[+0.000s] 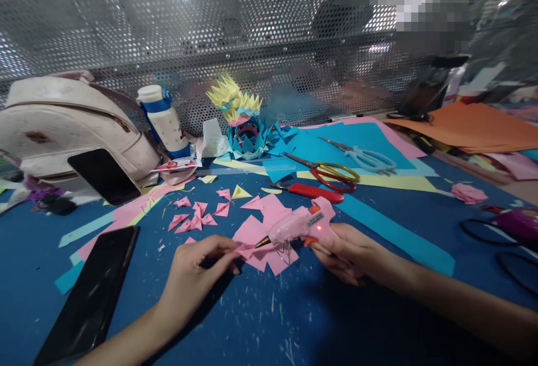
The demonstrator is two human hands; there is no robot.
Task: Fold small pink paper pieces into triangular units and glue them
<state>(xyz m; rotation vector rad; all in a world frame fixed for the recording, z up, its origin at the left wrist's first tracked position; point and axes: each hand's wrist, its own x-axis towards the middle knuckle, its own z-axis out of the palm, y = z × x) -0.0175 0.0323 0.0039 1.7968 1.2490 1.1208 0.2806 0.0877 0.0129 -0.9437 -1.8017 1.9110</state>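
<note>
A folded pink paper [244, 250] is pinched in the left fingertips [237, 252]; a glue gun [300, 223] is gripped by the right hand [342, 251].

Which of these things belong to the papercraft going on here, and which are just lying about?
Seemingly in the job:
- pink glue gun, in the right hand
- folded pink piece, in the left hand
- small pink folds
- pale-blue-handled scissors

Probably just lying about:
- backpack
- bottle
- flat black phone
- propped phone
</note>
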